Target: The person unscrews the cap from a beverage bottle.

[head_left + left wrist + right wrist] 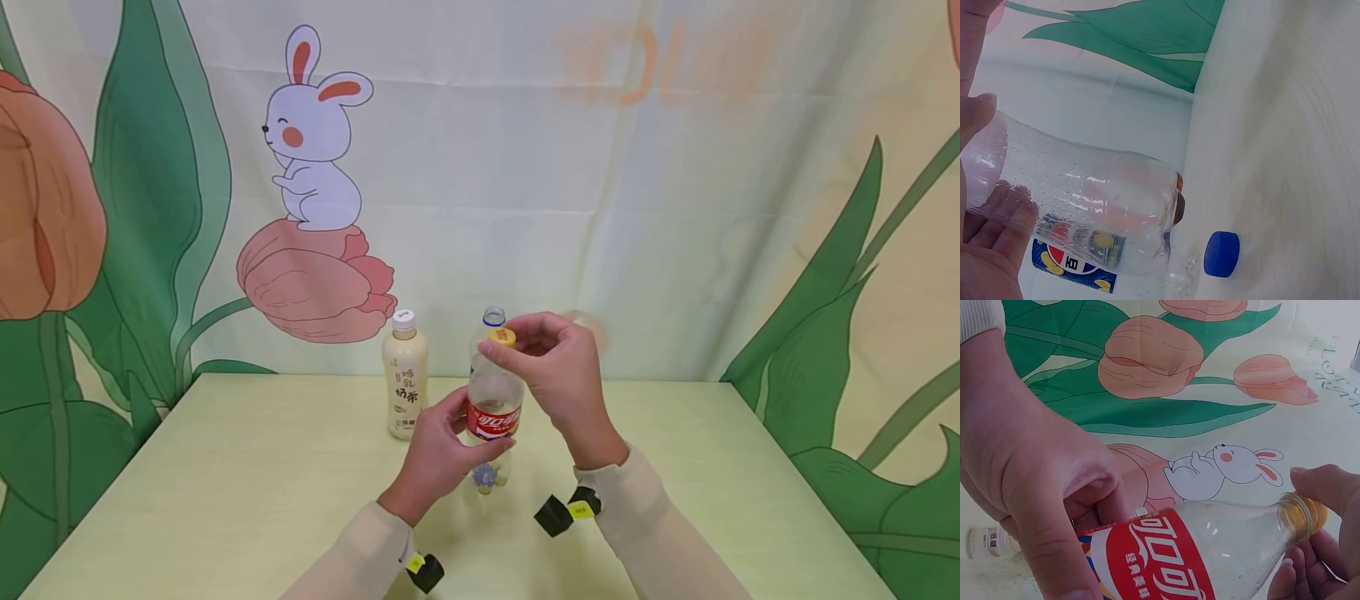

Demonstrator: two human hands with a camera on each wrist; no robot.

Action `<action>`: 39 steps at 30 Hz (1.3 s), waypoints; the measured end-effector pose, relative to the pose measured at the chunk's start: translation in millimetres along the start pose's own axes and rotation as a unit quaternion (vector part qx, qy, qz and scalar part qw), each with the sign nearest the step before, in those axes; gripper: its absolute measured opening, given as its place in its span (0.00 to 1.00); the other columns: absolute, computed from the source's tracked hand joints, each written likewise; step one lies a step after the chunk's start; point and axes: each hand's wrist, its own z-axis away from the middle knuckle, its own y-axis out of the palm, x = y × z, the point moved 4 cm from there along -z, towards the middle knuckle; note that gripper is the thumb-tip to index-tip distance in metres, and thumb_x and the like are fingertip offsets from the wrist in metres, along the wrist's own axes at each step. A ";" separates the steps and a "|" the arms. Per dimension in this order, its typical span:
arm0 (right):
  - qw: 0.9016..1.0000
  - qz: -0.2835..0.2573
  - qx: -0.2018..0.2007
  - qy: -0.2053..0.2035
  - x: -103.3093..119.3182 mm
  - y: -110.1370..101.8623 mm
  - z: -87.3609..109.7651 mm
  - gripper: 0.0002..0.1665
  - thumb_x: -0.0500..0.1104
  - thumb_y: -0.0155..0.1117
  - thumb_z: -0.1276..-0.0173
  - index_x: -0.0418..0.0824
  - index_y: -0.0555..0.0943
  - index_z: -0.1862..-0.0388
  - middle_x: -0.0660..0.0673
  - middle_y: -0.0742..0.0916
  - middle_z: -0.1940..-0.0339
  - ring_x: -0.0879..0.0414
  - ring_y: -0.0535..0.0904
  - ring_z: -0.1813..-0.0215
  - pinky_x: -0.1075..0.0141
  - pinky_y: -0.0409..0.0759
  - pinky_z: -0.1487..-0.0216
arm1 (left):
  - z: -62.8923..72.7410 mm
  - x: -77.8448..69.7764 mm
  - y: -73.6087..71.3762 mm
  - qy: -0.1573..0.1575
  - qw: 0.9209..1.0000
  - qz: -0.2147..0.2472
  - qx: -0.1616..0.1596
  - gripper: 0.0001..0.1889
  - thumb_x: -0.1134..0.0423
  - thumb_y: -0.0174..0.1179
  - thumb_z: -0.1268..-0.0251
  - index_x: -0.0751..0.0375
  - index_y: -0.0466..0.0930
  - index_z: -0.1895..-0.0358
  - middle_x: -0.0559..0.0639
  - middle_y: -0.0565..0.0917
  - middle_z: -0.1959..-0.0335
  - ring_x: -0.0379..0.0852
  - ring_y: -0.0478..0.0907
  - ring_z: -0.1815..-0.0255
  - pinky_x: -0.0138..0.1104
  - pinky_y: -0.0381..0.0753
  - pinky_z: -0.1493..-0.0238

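My left hand (446,446) grips a clear cola bottle (495,392) round its red label (1154,556), holding it raised over the table. The bottle looks nearly all transparent, with droplets on its inner wall in the left wrist view. With thumb and fingers, my right hand (562,375) pinches the yellow cap (502,337) at the bottle's mouth. The right wrist view has that cap (1310,515) over the neck end. Directly behind stands a second clear bottle (493,317), its mouth uncapped with a blue ring; its blue label (1072,265) shows in the left wrist view.
A cream milk-tea bottle (405,379) with a white cap stands left of the hands. On the pale table (247,483) lies a blue cap (1221,254), near the bottles. A printed curtain (480,183) hangs behind the table's far edge.
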 end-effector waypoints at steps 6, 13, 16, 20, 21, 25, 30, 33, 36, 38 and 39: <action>0.999 -0.028 0.023 0.002 -3.5 2.3 -2.0 0.18 0.42 0.81 0.42 0.39 0.89 0.53 0.44 0.90 0.60 0.51 0.86 0.60 0.66 0.87 0.57 | 0.2 1.1 -1.3 -0.006 1.000 -0.002 -0.002 0.35 0.59 0.81 0.49 0.48 0.78 0.35 0.43 0.86 0.43 0.46 0.84 0.40 0.44 0.82 0.34; 0.997 -0.055 0.061 -0.002 -5.6 5.3 -2.4 0.20 0.40 0.76 0.35 0.37 0.87 0.45 0.42 0.89 0.54 0.52 0.86 0.55 0.66 0.87 0.52 | -0.3 2.0 -1.6 -0.009 1.000 0.004 -0.003 0.34 0.62 0.80 0.48 0.48 0.78 0.35 0.44 0.86 0.42 0.47 0.84 0.40 0.49 0.81 0.33; 0.995 -0.059 0.075 -0.005 -6.2 6.4 -2.5 0.20 0.40 0.73 0.32 0.36 0.86 0.43 0.43 0.88 0.53 0.52 0.84 0.54 0.65 0.86 0.52 | -0.5 1.2 -1.7 -0.005 1.000 0.008 -0.003 0.34 0.63 0.80 0.48 0.48 0.78 0.35 0.44 0.86 0.42 0.47 0.84 0.40 0.49 0.81 0.34; 0.994 -0.060 0.085 -0.008 -7.0 6.9 -2.3 0.19 0.41 0.70 0.30 0.37 0.85 0.42 0.45 0.87 0.50 0.53 0.82 0.51 0.63 0.84 0.50 | -0.8 0.5 -2.0 -0.002 1.000 0.007 -0.001 0.34 0.61 0.81 0.49 0.48 0.78 0.35 0.44 0.86 0.42 0.46 0.84 0.40 0.47 0.82 0.34; 0.994 -0.061 0.087 -0.009 -6.9 7.0 -2.2 0.19 0.40 0.69 0.30 0.38 0.85 0.42 0.45 0.87 0.49 0.53 0.82 0.50 0.63 0.84 0.49 | -0.9 0.6 -2.2 -0.003 1.000 0.005 -0.001 0.35 0.60 0.81 0.49 0.48 0.78 0.35 0.44 0.86 0.42 0.46 0.84 0.40 0.46 0.82 0.34; 0.994 -0.061 0.090 -0.015 -6.8 7.1 -2.0 0.19 0.40 0.67 0.28 0.37 0.85 0.41 0.43 0.87 0.46 0.52 0.80 0.48 0.61 0.82 0.46 | -1.2 1.1 -2.6 -0.008 1.000 0.001 -0.002 0.35 0.59 0.80 0.48 0.48 0.78 0.35 0.44 0.85 0.41 0.47 0.84 0.39 0.45 0.82 0.34; 0.996 -0.050 0.078 -0.014 -6.8 6.3 -2.2 0.20 0.42 0.68 0.29 0.38 0.83 0.40 0.42 0.86 0.48 0.51 0.82 0.51 0.61 0.83 0.47 | -0.8 -0.1 -2.1 -0.010 1.000 0.000 -0.002 0.34 0.59 0.80 0.48 0.47 0.78 0.35 0.44 0.85 0.41 0.47 0.83 0.39 0.46 0.82 0.34; 0.999 -0.026 0.044 -0.004 -5.8 5.1 -2.0 0.22 0.46 0.76 0.36 0.42 0.84 0.46 0.45 0.86 0.54 0.51 0.82 0.56 0.64 0.83 0.54 | -0.5 -0.5 -1.7 -0.007 1.000 0.000 -0.003 0.34 0.59 0.80 0.48 0.47 0.78 0.35 0.43 0.85 0.42 0.47 0.84 0.39 0.45 0.82 0.34; 1.000 0.002 0.007 0.005 -4.7 3.6 -0.9 0.23 0.49 0.83 0.45 0.44 0.84 0.53 0.46 0.87 0.58 0.51 0.82 0.58 0.66 0.82 0.58 | -0.6 -0.1 -1.0 -0.005 1.000 0.000 -0.002 0.34 0.60 0.80 0.48 0.47 0.78 0.35 0.43 0.85 0.41 0.47 0.83 0.39 0.45 0.82 0.34; 1.000 0.013 -0.008 0.003 -3.6 3.3 -0.1 0.24 0.49 0.85 0.47 0.43 0.83 0.56 0.45 0.87 0.61 0.50 0.82 0.59 0.66 0.83 0.60 | -0.6 0.2 -0.6 -0.004 1.000 0.000 -0.001 0.34 0.60 0.80 0.47 0.47 0.78 0.35 0.43 0.85 0.41 0.47 0.83 0.39 0.46 0.81 0.34; 1.000 0.017 -0.011 0.003 -3.2 3.2 0.2 0.24 0.49 0.85 0.48 0.43 0.83 0.58 0.45 0.88 0.62 0.50 0.83 0.60 0.65 0.83 0.61 | -0.5 0.3 -0.3 -0.004 1.000 0.000 -0.001 0.34 0.61 0.80 0.47 0.47 0.77 0.35 0.43 0.85 0.41 0.47 0.83 0.39 0.47 0.81 0.33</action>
